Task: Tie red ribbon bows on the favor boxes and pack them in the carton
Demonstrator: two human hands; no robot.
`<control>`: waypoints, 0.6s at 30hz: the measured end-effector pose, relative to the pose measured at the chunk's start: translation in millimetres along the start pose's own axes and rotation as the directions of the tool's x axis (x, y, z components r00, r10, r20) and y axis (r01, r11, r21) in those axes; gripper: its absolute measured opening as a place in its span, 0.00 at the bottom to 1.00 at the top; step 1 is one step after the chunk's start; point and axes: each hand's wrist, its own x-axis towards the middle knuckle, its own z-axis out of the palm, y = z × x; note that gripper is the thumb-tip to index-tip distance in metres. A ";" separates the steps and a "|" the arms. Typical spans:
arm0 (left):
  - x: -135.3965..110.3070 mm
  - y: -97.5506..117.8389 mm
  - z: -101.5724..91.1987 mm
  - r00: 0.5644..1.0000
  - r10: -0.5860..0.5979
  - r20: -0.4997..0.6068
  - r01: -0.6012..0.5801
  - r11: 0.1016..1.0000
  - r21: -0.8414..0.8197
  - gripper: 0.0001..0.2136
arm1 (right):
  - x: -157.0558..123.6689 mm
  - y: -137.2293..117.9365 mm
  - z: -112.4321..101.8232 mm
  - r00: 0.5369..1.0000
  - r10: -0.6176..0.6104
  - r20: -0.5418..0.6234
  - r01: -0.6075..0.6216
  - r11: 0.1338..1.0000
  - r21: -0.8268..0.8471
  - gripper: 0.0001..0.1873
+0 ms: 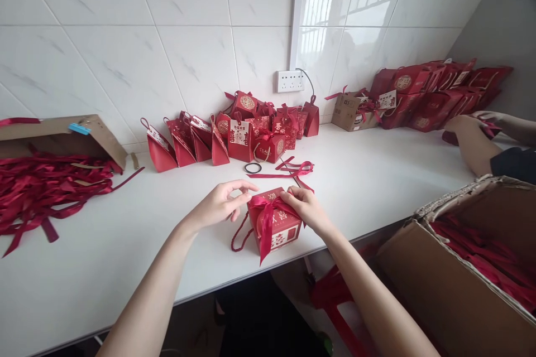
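Observation:
A small red gift box (288,236) with gold and white print stands near the table's front edge. Red ribbon (266,228) is tied across its top, one tail hanging down the front, and a dark red cord handle (238,240) loops out on the left. My right hand (304,203) pinches the ribbon at the top right of the box. My left hand (221,201) is at the upper left of the box with its fingers apart, the fingertips close to the ribbon; whether they touch cannot be made out.
Behind the box lie loose ribbon (304,167) and a black ring (253,168). Finished-looking red boxes (240,142) line the wall. A carton of ribbons (54,178) sits left; another open carton (456,268) stands right. Another person's arm (477,148) is at far right by stacked red boxes (435,100).

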 end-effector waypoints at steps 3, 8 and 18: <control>1.4 -4.3 -3.2 0.999 0.032 0.009 -0.033 0.998 0.056 0.12 | 0.6 0.7 0.2 1.000 -0.004 0.001 0.004 1.000 0.017 0.23; 6.3 -0.4 0.1 0.981 0.163 0.108 -0.170 0.984 0.057 0.11 | 0.9 0.6 1.2 1.000 0.005 -0.007 -0.004 0.998 0.055 0.23; 15.8 3.1 0.3 0.974 0.092 0.207 -0.088 0.996 -0.027 0.13 | 0.1 4.0 1.0 1.000 -0.003 0.002 0.003 0.996 0.090 0.24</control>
